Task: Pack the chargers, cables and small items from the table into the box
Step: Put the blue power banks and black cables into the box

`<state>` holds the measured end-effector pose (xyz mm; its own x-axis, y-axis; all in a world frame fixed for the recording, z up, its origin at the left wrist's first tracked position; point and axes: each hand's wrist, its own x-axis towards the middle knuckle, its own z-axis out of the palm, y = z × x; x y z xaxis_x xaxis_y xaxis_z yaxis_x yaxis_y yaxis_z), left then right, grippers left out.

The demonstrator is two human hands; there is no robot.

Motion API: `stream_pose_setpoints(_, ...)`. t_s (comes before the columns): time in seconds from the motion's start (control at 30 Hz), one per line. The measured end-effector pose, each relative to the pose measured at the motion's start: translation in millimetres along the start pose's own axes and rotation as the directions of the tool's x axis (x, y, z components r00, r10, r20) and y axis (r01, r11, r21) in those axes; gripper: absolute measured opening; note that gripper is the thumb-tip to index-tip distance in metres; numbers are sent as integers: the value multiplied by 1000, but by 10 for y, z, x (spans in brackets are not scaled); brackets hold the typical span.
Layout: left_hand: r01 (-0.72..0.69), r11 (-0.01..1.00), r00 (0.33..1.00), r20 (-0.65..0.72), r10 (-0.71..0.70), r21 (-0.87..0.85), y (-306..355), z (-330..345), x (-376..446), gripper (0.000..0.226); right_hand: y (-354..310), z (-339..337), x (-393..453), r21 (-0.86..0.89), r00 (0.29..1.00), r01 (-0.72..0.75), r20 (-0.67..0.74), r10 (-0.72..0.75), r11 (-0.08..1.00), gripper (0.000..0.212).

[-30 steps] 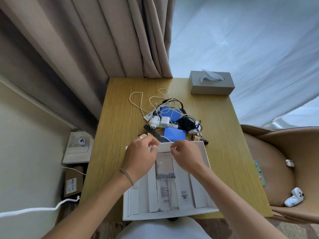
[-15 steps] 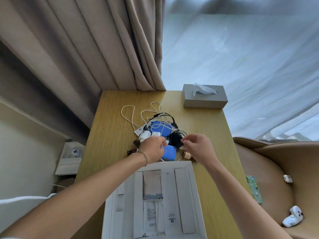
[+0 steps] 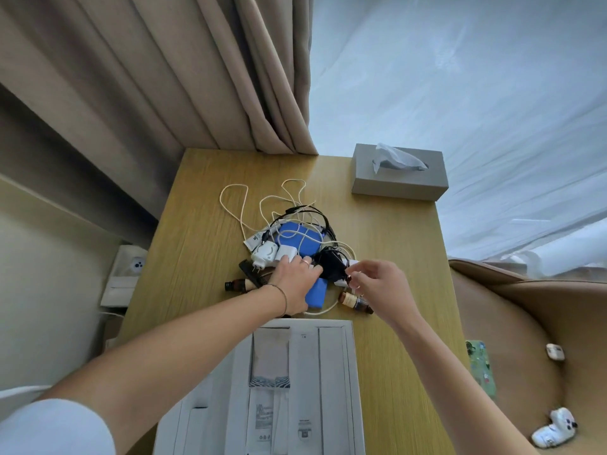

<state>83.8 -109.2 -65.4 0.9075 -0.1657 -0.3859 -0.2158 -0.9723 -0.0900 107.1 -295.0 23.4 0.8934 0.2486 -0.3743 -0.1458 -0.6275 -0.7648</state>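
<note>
A tangle of chargers and cables lies mid-table: white cable loops [image 3: 243,205], a blue pouch [image 3: 297,239], a round white charger [image 3: 264,254], a square white charger [image 3: 285,252], a black charger with its cable [image 3: 330,264], a flat blue item [image 3: 317,292], a black comb [image 3: 249,270] and two small brown bottles [image 3: 238,285] [image 3: 354,302]. My left hand [image 3: 295,284] lies palm down on the pile, fingertips at the square white charger. My right hand [image 3: 377,287] pinches the right edge of the black charger. The open white box [image 3: 348,372] with dividers sits nearest me.
A grey tissue box [image 3: 397,178] stands at the table's far right corner. Curtains hang behind the table. On the tan armchair [image 3: 525,339] to the right lie a phone case, an earbud case and a white controller. A white device sits on the floor at left.
Both hands left the box's far edge and reached forward onto the pile. The right hand's fingers closed on the black charger. My view shifted forward, so the box lies lower in frame.
</note>
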Motion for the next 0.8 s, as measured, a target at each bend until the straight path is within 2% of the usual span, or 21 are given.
stream_pose_setpoints(0.13,-49,990,999,14,47,135,43,50,62,63,61,30,73,14,1000,-1,14,1,1000,19)
stream_pose_setpoints(0.27,-67,991,998,-13,69,113,-13,60,90,55,61,58,173,22,1000,-17,26,16,1000,19)
stream_pose_setpoints(0.4,-47,994,992,-124,34,-103,-168,41,-28,66,-11,46,298,31,1000,20,14,-20,999,19)
stream_pose_setpoints(0.5,-38,929,980,-196,-38,-368,-267,-72,-221,74,-101,63,411,59,999,36,-3,-35,998,19)
stream_pose_setpoints(0.57,-4,812,978,-170,-117,-584,-305,-192,-366,72,-169,89,495,81,999,50,-18,-48,996,19)
stream_pose_setpoints(0.6,23,717,979,-129,-157,-697,-320,-254,-435,67,-205,105,538,85,998,60,-24,-58,995,20)
stream_pose_setpoints(0.7,64,306,975,-5,-220,-950,-368,-430,-616,45,-297,164,660,113,997,69,-40,-65,991,24)
stream_pose_setpoints(0.8,-14,-51,987,-5,-160,-999,-430,-602,-826,36,-344,225,764,126,994,75,-93,-63,989,30)
